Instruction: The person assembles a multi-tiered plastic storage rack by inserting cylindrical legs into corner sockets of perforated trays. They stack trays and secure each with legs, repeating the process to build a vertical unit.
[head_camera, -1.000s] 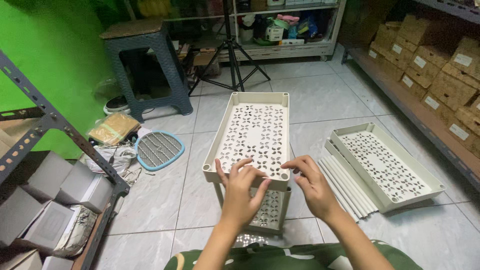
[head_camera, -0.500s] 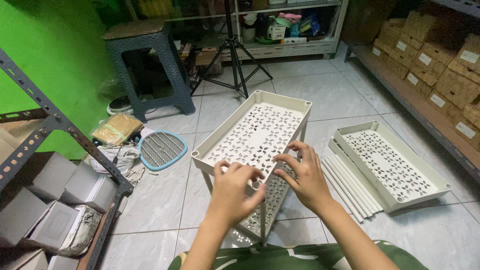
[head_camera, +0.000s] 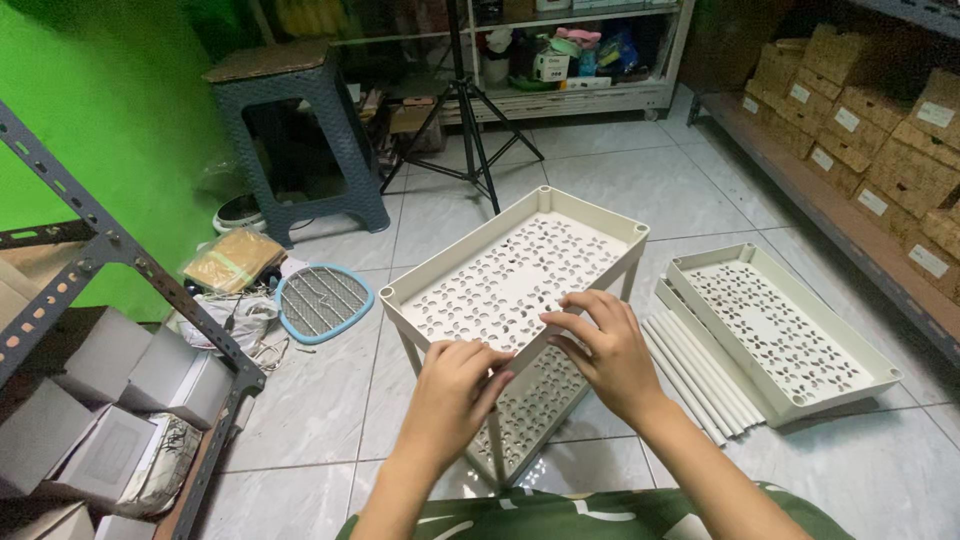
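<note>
Both hands are on the near long edge of the cream plastic shelf tray with flower-shaped cut-outs (head_camera: 515, 275), the top tier of a small rack standing on the grey tiled floor (head_camera: 330, 390). The left hand (head_camera: 455, 385) has its fingers curled over the rim near the corner; the right hand (head_camera: 605, 350) lies flatter, fingers spread on the perforated surface and thumb at the edge. A lower matching tray (head_camera: 525, 405) shows underneath. Floor to the left and behind the rack is fairly open. To the right it's tighter: loose white plastic tubes (head_camera: 695, 370) lie just beside the rack, then stacked spare cream trays (head_camera: 780, 335). Further left sit a blue-rimmed racket-shaped swatter (head_camera: 322, 300) and a metal shelf frame (head_camera: 130, 265); a black tripod (head_camera: 468, 110) and grey plastic stool (head_camera: 295, 130) stand behind.
</note>
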